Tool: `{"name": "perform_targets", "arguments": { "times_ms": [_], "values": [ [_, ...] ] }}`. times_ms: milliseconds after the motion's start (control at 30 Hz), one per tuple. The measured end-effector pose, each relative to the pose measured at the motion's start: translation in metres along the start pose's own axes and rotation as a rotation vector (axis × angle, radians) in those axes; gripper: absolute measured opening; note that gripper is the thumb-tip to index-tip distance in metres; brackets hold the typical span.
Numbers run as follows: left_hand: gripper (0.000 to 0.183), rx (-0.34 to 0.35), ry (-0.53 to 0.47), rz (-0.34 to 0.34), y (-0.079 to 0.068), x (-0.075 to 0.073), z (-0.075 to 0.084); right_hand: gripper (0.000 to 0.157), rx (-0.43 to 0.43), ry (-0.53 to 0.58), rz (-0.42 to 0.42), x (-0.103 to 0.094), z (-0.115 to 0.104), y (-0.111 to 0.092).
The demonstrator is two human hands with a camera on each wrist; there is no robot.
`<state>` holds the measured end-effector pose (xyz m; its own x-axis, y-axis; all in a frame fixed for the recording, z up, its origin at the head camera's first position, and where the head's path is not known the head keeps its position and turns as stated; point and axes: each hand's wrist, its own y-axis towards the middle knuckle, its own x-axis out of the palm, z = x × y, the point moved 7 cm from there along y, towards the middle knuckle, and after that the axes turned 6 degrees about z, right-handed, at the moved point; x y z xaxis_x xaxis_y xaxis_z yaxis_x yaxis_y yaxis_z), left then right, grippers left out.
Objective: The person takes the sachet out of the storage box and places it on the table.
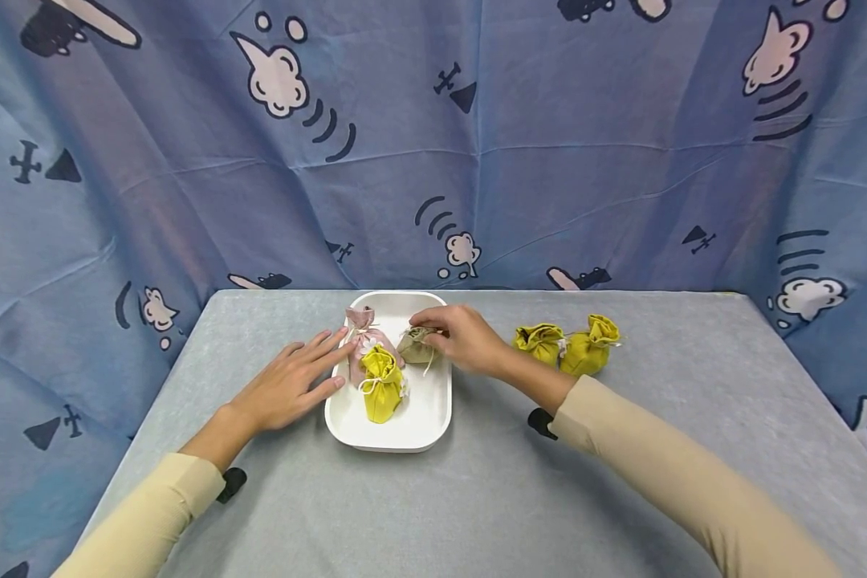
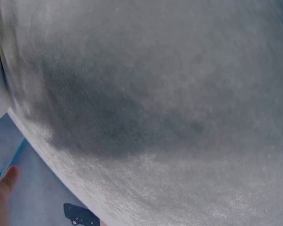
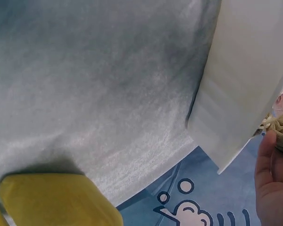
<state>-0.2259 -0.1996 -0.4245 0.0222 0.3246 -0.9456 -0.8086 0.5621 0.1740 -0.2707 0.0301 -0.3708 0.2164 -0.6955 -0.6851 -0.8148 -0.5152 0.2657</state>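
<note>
A white tray (image 1: pixel 422 417) stands near the back of the table. Inside it, at the left, leans a pink drawstring pouch (image 1: pixel 357 365), with a yellow drawstring pouch (image 1: pixel 380 393) in front of it. My right hand (image 1: pixel 470 341) pinches a small olive-green drawstring pouch (image 1: pixel 417 347) by its gathered neck, over the tray's right side; the right wrist view shows fingers around that neck. My left hand (image 1: pixel 289 385) reaches to the tray's left rim, fingers extended, fingertips at the pink pouch. Only a bit of the left hand (image 2: pixel 2 195) shows in the left wrist view.
Two more yellow pouches (image 1: pixel 585 349) stand side by side on the grey table (image 1: pixel 694 417), right of the tray and behind my right forearm. A blue patterned curtain (image 1: pixel 549 185) hangs behind the table and along its sides.
</note>
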Motion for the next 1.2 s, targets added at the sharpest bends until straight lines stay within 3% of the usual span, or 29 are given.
{"name": "perform_targets", "arguments": {
  "times_ms": [300, 567, 1200],
  "values": [
    [0.058, -0.003, -0.006, -0.004, -0.001, 0.001, -0.001, 0.030, -0.008, -0.017, 0.009, -0.007, -0.004, 0.001],
    [0.057, 0.000, -0.007, 0.000, -0.001, 0.001, -0.001, 0.030, -0.056, 0.004, 0.031, -0.025, -0.016, 0.005],
    [0.058, -0.009, -0.009, -0.007, -0.001, 0.003, -0.002, 0.031, -0.181, -0.022, -0.042, -0.070, -0.048, -0.004]
  ]
}}
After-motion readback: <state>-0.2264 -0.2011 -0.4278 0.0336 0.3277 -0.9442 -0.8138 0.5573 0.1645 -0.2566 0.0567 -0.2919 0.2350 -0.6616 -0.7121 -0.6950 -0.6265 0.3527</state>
